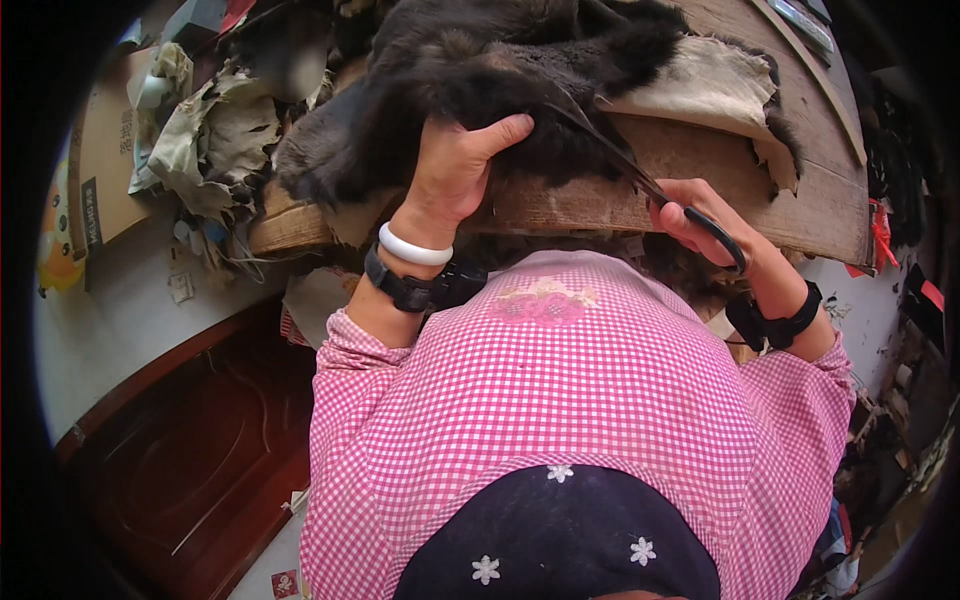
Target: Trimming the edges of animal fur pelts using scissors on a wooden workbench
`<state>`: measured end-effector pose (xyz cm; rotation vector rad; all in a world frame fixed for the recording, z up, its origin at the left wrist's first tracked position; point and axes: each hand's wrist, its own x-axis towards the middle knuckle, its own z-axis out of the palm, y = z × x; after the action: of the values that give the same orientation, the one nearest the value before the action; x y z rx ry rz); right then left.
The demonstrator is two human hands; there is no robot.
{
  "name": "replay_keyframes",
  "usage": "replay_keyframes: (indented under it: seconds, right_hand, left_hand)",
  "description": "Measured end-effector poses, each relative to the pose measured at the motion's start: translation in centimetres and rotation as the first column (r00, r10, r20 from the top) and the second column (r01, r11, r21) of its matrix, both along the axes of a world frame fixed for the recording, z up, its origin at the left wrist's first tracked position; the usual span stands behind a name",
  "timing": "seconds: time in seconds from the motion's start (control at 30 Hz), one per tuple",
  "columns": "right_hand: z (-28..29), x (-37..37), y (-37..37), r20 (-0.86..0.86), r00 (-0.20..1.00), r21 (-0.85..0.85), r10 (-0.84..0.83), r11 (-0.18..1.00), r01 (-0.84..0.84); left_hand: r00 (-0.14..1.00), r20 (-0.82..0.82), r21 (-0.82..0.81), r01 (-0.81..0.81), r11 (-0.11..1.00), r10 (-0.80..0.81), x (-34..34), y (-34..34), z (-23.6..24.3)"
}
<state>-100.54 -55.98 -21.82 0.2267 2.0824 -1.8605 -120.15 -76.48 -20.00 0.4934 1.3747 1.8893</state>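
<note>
A dark brown-black fur pelt (pixel 400 120) lies over the front edge of a wooden table. At its near edge, my left hand (pixel 455 165) grips the fur, with the thumb stretched to the right and the other fingers hidden in the hair. My right hand (pixel 700 220) is closed round the black handles of a pair of scissors (pixel 640 178). Their long blades point up and left into the fur, just right of my left thumb; the tips are lost in the dark hair. Beside the blades, a pale hide piece (pixel 700 85) shows its skin side.
The wooden table (pixel 570 205) has a rounded front edge close to my body. More pale hide scraps (pixel 215 140) hang at the left, near a cardboard box (pixel 110 150). A dark red wooden panel (pixel 210 450) stands lower left. Red strips (pixel 881 235) hang at the table's right end.
</note>
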Motion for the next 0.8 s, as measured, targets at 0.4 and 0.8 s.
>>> replay_keyframes:
  seconds: [0.4, 0.8]
  right_hand:
    - [-1.0, 0.9, -0.9, 0.002, 0.998, 0.048, -0.064, 0.997, 0.064]
    - [-2.0, -1.9, -1.7, -0.105, 0.994, 0.21, -0.024, 0.977, 0.046]
  left_hand:
    - [1.0, 0.007, 0.013, -0.028, 1.0, 0.028, 0.5, 0.5, 0.1]
    - [0.97, -0.224, -0.092, 0.075, 0.993, -0.094, 0.3, 0.4, -0.8]
